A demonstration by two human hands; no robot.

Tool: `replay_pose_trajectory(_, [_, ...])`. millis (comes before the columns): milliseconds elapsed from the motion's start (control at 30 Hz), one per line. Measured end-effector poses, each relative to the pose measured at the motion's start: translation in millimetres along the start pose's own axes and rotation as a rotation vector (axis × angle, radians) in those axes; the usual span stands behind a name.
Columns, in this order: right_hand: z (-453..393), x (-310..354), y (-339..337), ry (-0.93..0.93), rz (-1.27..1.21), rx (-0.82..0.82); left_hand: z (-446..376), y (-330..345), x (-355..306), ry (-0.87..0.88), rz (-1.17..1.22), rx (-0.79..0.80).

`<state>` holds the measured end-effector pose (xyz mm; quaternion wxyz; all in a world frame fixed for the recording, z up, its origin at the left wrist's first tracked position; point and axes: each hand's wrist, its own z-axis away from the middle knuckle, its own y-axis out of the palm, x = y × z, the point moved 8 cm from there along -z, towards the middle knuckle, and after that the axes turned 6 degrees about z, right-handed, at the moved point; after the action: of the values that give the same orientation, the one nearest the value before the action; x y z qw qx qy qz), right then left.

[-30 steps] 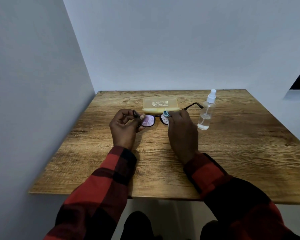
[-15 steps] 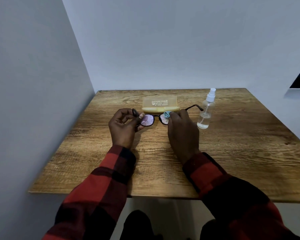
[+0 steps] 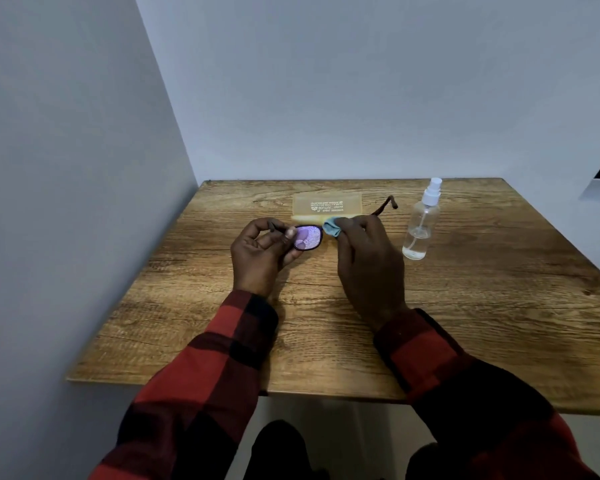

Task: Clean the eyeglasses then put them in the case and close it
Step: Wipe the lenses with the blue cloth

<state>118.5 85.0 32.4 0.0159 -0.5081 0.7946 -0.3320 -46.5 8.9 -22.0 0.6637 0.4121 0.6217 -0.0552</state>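
Fingers of the left hand (image 3: 257,252) pinch the dark-framed eyeglasses (image 3: 307,237); the right hand (image 3: 368,258) pinches a small blue cloth (image 3: 332,229) on one lens. Cleaning is under way; the far translucent yellow case (image 3: 326,204) awaits.

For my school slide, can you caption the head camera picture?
Left hand holds dark-framed eyeglasses while right hand rubs a lens with a blue cloth by a yellow case.

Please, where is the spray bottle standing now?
In the head view the spray bottle stands upright on the right part of the wooden table, just right of the right hand and apart from it.
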Motion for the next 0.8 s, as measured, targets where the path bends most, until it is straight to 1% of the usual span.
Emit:
replay_pose_trajectory(33, [2, 9, 0, -0.067, 0.005, -0.004, 1, 2, 0, -0.003, -0.001, 0.01])
replay_pose_trajectory(100, [7, 22, 8, -0.148, 0.037, 0.048, 3, 5, 1, -0.014, 0.0, 0.036])
replay_pose_trajectory(200, [7, 24, 19, -0.109, 0.048, 0.139, 4, 10, 4, -0.044, 0.0, 0.079])
replay_pose_trajectory(333, [5, 27, 22, -0.05, 0.019, 0.173, 5, 17, 8, -0.106, 0.074, 0.143])
replay_pose_trajectory(467, [5, 31, 24, -0.03, 0.003, 0.198, 6, 20, 5, -0.099, 0.137, 0.174])
replay_pose_trajectory(600, [5, 28, 22, -0.054, -0.027, 0.221, 6, 19, 0, -0.065, 0.125, 0.151])
replay_pose_trajectory(733, [8, 30, 17, -0.127, 0.095, 0.211, 4, 15, -1, -0.026, 0.119, 0.127])
replay_pose_trajectory(800, [9, 28, 16, -0.12, 0.177, 0.205, 4, 16, -2, -0.017, 0.104, 0.138])
